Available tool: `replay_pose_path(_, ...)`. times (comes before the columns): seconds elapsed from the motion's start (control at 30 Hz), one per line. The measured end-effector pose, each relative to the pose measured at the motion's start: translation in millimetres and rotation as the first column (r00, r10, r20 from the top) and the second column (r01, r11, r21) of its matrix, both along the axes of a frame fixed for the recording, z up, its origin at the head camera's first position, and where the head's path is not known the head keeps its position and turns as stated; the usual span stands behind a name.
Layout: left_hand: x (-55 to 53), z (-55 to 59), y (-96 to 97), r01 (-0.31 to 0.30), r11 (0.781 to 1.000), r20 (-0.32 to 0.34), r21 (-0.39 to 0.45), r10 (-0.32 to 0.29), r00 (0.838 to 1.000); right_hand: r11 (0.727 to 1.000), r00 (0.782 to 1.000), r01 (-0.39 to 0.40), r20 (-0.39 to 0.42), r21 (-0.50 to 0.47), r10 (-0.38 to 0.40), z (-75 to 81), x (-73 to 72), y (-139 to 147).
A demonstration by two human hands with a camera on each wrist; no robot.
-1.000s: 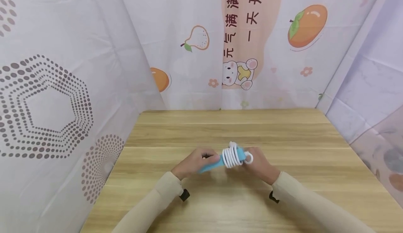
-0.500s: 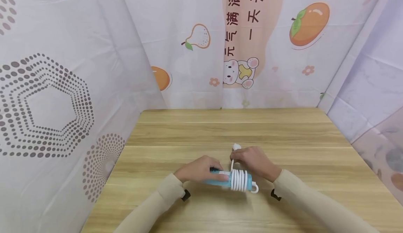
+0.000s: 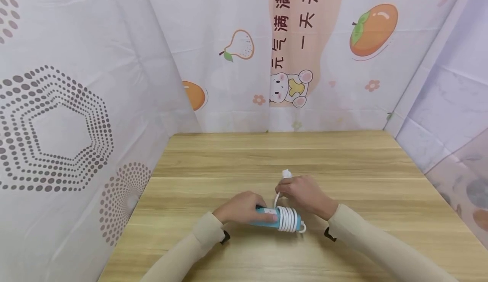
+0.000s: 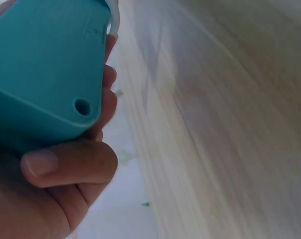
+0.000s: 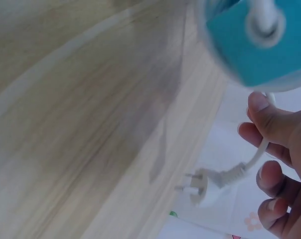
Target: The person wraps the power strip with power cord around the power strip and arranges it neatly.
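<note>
My left hand (image 3: 241, 208) grips a blue power strip (image 3: 270, 224) by its left end, fingers over the far side. In the left wrist view the power strip (image 4: 46, 64) shows a flat back with small holes, the thumb bent along its end. White cord (image 3: 287, 219) is wound in several turns round the strip's right half. My right hand (image 3: 305, 193), just beyond the coils, pinches the cord's free end between thumb and finger. Past those fingers hangs a white two-pin plug (image 5: 203, 190), its pins pointing away from the hand in the right wrist view.
A wood-grain table (image 3: 213, 159) lies under both hands. White printed curtains (image 3: 213, 15) stand along its back and both sides. Black bands (image 3: 225, 237) show at the cuffs.
The right hand has left the strip's right end and now pinches the cord near the plug, drawing a short length off the coils. The left hand has turned the strip and brought it nearer.
</note>
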State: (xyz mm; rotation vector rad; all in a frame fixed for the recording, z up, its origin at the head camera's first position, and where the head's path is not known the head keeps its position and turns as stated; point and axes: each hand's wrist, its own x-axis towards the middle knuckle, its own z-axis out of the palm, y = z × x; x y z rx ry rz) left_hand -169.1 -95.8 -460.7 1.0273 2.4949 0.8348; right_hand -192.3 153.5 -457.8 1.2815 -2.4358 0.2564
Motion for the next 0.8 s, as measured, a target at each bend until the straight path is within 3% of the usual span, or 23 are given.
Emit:
replay_pose_path(0.1,0.3,-0.2,-0.3,-0.067,0.997,-0.018,-0.030,0.067,0.998,1.000,1.000,0.015,-0.023,0.003,-0.015,1.4,0.8,-0.9)
replay_pose_path(0.2,1.0,-0.8,1.3,-0.124,0.990,-0.080,-0.067,0.118,0.990,1.000,0.999,0.020,-0.040,0.002,-0.020,2.6,1.2,-2.1)
replay_pose_path(0.43,3.0,-1.0,8.4,-0.211,0.972,-0.229,-0.098,0.185,0.956,0.999,0.997,0.043,-0.056,-0.016,-0.044,6.2,4.2,-4.8)
replay_pose_path(0.53,2.4,-1.7,9.7,-0.258,0.961,-0.303,-0.101,0.217,0.928,0.998,0.997,0.058,-0.055,-0.021,-0.059,8.0,5.4,-5.6)
replay_pose_path(0.8,0.7,-3.3,13.9,-0.368,0.915,-0.502,-0.165,0.243,0.830,0.995,0.994,0.079,-0.075,-0.056,-0.083,11.7,7.2,-8.5)
